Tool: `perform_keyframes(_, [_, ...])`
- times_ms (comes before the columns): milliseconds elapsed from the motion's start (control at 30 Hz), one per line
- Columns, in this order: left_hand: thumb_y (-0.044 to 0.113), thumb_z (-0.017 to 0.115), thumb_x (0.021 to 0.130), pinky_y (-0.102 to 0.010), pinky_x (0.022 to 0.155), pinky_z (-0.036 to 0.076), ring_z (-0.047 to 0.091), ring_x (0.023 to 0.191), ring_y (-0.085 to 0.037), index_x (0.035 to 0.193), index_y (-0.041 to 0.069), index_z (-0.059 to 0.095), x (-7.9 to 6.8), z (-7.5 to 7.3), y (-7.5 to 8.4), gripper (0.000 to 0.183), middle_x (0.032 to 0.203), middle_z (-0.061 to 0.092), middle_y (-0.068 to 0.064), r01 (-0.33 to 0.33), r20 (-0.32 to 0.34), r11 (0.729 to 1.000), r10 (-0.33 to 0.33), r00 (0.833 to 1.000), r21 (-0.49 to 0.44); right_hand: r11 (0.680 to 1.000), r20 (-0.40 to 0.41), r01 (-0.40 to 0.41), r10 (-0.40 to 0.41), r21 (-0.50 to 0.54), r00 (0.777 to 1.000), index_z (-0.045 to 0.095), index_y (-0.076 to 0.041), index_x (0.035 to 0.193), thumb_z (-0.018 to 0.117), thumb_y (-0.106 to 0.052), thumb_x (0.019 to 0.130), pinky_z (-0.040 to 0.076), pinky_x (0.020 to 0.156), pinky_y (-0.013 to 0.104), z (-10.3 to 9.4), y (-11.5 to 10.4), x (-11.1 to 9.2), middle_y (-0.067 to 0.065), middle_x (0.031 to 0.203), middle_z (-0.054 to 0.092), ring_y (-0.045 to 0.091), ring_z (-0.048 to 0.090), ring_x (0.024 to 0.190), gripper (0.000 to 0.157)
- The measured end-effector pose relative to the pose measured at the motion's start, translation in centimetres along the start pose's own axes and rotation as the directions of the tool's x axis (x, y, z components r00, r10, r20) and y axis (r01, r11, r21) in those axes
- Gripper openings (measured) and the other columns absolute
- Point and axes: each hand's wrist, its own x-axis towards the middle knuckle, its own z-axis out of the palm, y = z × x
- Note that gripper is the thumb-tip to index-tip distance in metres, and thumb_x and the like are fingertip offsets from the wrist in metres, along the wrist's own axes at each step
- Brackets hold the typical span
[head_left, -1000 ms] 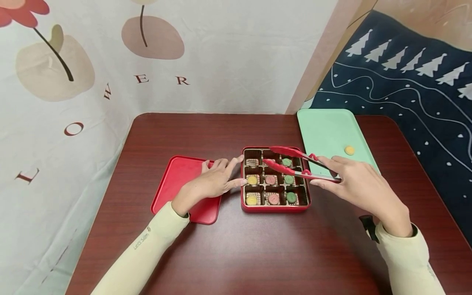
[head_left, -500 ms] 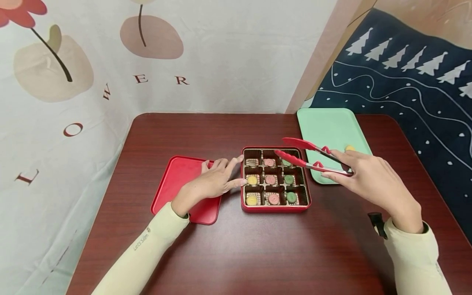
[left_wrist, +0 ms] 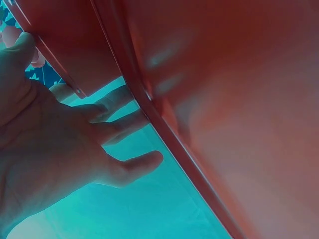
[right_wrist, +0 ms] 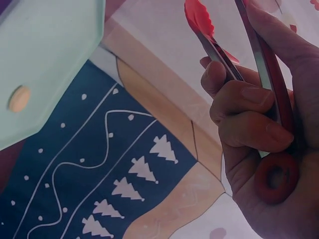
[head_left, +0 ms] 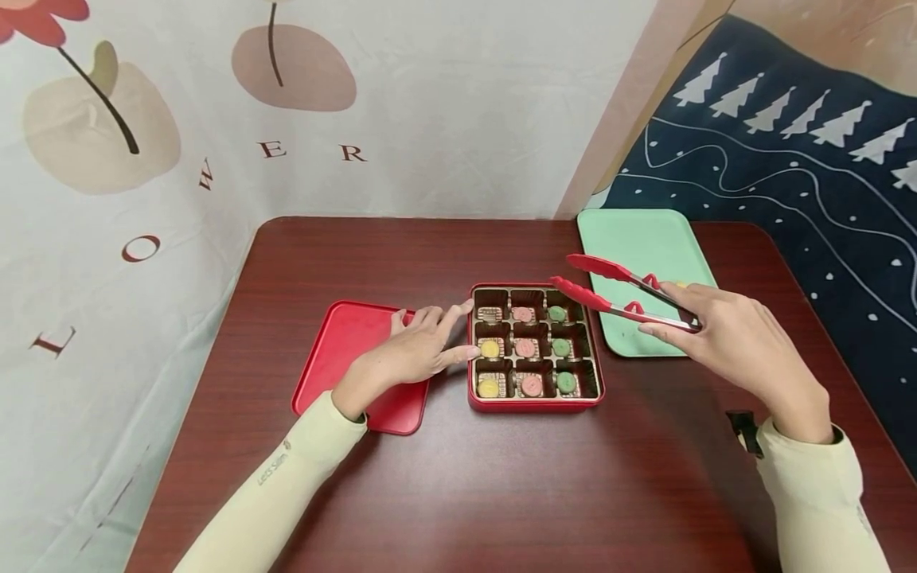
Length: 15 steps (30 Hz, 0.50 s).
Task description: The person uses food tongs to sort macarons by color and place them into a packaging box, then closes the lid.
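Observation:
My right hand [head_left: 741,342] grips red-tipped metal tongs [head_left: 609,306], their arms spread with nothing between the tips. The tongs hang over the gap between the divided red box [head_left: 537,406] and the green tray [head_left: 637,239]. Yellow, pink and green round candies sit in the box's compartments, one each; the back-left compartment holds none. My left hand [head_left: 408,350] touches the box's left rim with thumb and forefinger, the other fingers over the red lid [head_left: 351,334]. A yellow candy [right_wrist: 19,98] lies on the tray, mostly hidden by my right hand in the head view.
All of this rests on a dark red-brown table [head_left: 466,493]. A white printed cloth [head_left: 458,103] hangs behind it, and a navy cloth with white trees [head_left: 795,183] hangs at the right. A dark strap [head_left: 745,431] is near the right cuff.
The right hand has carried the spread tongs from above the box's back row rightward and back toward the tray, uncovering the pink and green candies there. My left hand has stayed in place.

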Motion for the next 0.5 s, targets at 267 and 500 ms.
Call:
perform_keyframes(267, [0.063,0.056,0.109,-0.075,0.115,0.019,0.045,0.143,-0.039,0.174,0.023,0.020,0.0,0.0,0.2,0.083,0.146,0.053,-0.021,0.002,0.001,1.000,-0.002,1.000,-0.014,1.000,0.002,-0.015,0.016,-0.014,1.000,0.068,0.000,0.146,0.096,-0.034,0.086,0.054,0.068,0.056,0.3,1.3,-0.2,0.030,0.127,0.072,0.041,0.072,0.097,0.075])
perform_keyframes(500, [0.063,0.056,0.109,-0.076,0.116,0.018,0.044,0.145,-0.040,0.174,0.023,0.021,-0.1,0.0,0.1,0.084,0.148,0.052,-0.021,0.007,-0.004,1.000,-0.007,1.000,-0.013,0.999,-0.012,-0.043,0.043,-0.030,0.999,0.067,0.001,0.146,0.095,-0.036,0.087,0.052,0.064,0.052,0.2,2.5,-0.8,0.030,0.124,0.073,0.036,0.069,0.089,0.075])
